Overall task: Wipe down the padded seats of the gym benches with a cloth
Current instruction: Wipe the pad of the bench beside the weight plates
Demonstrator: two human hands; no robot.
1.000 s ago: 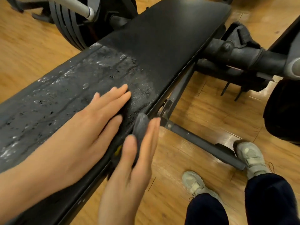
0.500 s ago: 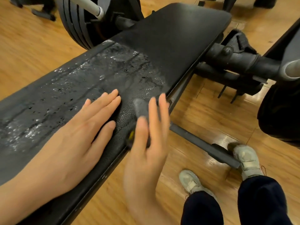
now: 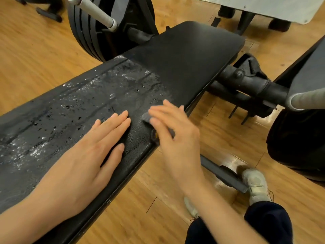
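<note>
A long black padded bench seat [image 3: 184,55] runs from lower left to upper right. Its near half is wet, with streaks and droplets; its far end looks dry. My left hand [image 3: 84,155] lies flat on the pad, fingers straight and together. My right hand [image 3: 175,136] is at the pad's near edge, straight fingers pressing a small dark grey cloth [image 3: 146,118] onto the seat. Most of the cloth is hidden under those fingers, and the hand is motion-blurred.
A barbell [image 3: 95,12] with black weight plates [image 3: 91,32] stands behind the bench. The bench frame and a black floor bar [image 3: 223,173] lie to the right, by my shoes [image 3: 255,184]. More dark equipment [image 3: 295,138] fills the right edge. The floor is wood.
My right hand has moved with the cloth from beside the pad's edge up onto the seat and further along it. The left hand stays flat on the pad.
</note>
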